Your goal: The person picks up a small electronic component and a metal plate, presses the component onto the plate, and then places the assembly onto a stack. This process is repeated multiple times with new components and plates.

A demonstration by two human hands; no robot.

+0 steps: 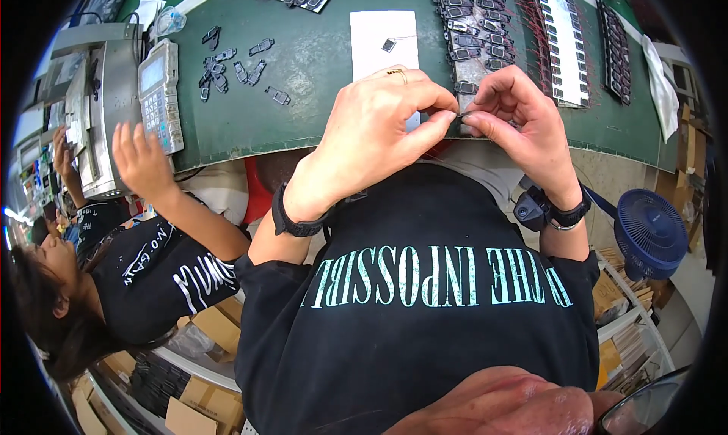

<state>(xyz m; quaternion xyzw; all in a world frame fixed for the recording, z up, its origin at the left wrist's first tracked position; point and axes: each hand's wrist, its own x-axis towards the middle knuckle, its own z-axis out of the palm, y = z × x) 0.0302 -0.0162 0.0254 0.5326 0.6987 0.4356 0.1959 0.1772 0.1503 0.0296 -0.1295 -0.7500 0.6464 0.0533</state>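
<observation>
Over the near edge of the green bench, my left hand and my right hand meet fingertip to fingertip. Both pinch one tiny black part, mostly hidden by the fingers, so its exact kind cannot be made out. Beyond my left hand, a white sheet bears a small square black component with a thin wire. Just past my right hand stretches a strip of small black rectangular housings, laid close together.
Loose black housings are scattered on the green bench to the left, near a grey keypad device. A white board of wired parts and a dark strip lie right. A co-worker's hand reaches in. A blue fan stands right.
</observation>
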